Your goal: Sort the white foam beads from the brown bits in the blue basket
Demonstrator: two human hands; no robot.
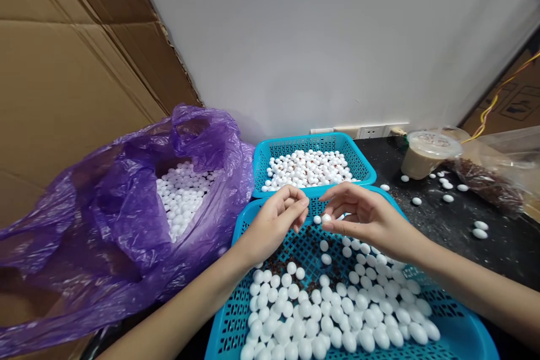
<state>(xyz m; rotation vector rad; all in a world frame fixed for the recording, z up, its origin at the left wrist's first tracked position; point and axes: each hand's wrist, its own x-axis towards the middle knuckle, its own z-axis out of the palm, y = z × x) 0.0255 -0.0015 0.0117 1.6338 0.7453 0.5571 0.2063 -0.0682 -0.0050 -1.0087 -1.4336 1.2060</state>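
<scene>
My right hand (365, 214) is over the far end of the front blue basket (476, 323). Its thumb and fingers are closed around a small white ball (326, 217). Across from it, my left hand (276, 216) has thumb and forefinger pinched together; whatever lies between them is too small or hidden to name. Many smooth white balls (312, 312), some slightly egg-shaped, fill the near part of this basket. Dark reddish-brown crumbs (282, 266) are scattered on its mesh floor.
Behind stands a second blue basket (365, 166) holding white balls flecked with brown. An open purple plastic bag (122, 202) of white balls lies left. On the black tabletop (447, 242) at right are stray balls, a lidded plastic cup (426, 157) and a clear bag of brown bits (489, 183).
</scene>
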